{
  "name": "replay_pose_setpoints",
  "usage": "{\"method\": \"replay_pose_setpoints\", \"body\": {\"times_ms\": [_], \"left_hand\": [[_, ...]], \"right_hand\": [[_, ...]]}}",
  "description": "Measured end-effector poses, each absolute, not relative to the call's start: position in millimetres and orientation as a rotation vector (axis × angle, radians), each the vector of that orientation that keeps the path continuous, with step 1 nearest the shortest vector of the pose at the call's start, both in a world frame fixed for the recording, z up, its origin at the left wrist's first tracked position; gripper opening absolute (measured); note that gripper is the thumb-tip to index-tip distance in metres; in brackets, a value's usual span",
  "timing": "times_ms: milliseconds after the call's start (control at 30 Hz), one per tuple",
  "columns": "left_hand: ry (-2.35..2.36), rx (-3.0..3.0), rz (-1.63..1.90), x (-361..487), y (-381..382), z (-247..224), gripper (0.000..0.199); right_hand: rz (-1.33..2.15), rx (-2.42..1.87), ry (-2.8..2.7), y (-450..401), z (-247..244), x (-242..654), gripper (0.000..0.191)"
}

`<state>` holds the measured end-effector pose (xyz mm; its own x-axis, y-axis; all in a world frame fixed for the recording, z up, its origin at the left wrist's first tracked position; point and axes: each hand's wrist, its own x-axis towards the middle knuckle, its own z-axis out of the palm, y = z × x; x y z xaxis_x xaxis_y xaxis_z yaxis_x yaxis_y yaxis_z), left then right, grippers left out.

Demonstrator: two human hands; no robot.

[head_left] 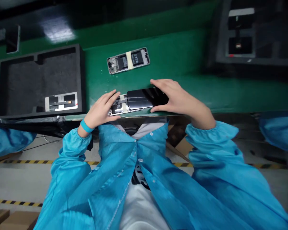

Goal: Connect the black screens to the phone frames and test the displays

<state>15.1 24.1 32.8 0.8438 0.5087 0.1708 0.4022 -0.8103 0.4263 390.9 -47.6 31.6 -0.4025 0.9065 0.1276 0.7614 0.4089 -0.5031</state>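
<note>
- Green work surface [177,57], glossy, running across the view; grey floor [33,179] below, with yellow-and-black striped tape [19,203].
- Phone bodies, open, two: the farther phone body [128,60] lies alone on the green, a pale strip [129,60] across its middle; the nearer phone body [122,108] is between the hands, at the near edge of the surface.
- Black screen, one [141,98]: glossy face up, over the right part of the nearer phone body, hiding that part from view.
- Left hand, one [99,110], with blue wristband [86,126]: fingers and thumb curved around the left end of the nearer phone body, covering some of it.
- Right hand, one [176,97]: fingers at the far edge and thumb at the near edge, gripping the right end of the black screen.
- Dark trays, two: left tray [81,80], with one flat panel [61,101] in its near right corner; right tray [261,60], blurred, with one panel part [241,35].
- Blue sleeves of other people, two: one at far left [9,140], one at far right [280,132].
- Cardboard boxes [19,220], lower left, on the floor.
</note>
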Motion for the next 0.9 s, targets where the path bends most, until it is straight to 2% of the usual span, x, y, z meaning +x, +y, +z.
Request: {"method": "replay_pose_setpoints", "body": {"times_ms": [267,333,467,567,633,733,900], "left_hand": [[0.776,2.661,0.413,7,17,31,0.082],[0.8,2.666,0.425,8,16,29,0.081],[0.811,2.677,0.435,7,16,29,0.08],[0.783,2.695,0.469,6,17,30,0.077],[0.765,2.699,0.478,6,18,32,0.077],[0.777,2.689,0.463,6,17,34,0.079],[0.792,2.684,0.453,8,16,38,0.079]], "right_hand": [[0.487,-1.523,-2.131,-75,33,407,0.115],[0.429,-1.493,-2.144,-81,29,400,0.105],[0.301,-1.382,-2.254,-91,21,391,0.075],[0.218,-1.432,-2.197,-102,18,410,0.064],[0.188,-1.544,-2.079,-111,17,431,0.064],[0.166,-1.699,-1.903,-121,14,454,0.074],[0.211,-1.901,-1.815,-121,20,446,0.084]]}}
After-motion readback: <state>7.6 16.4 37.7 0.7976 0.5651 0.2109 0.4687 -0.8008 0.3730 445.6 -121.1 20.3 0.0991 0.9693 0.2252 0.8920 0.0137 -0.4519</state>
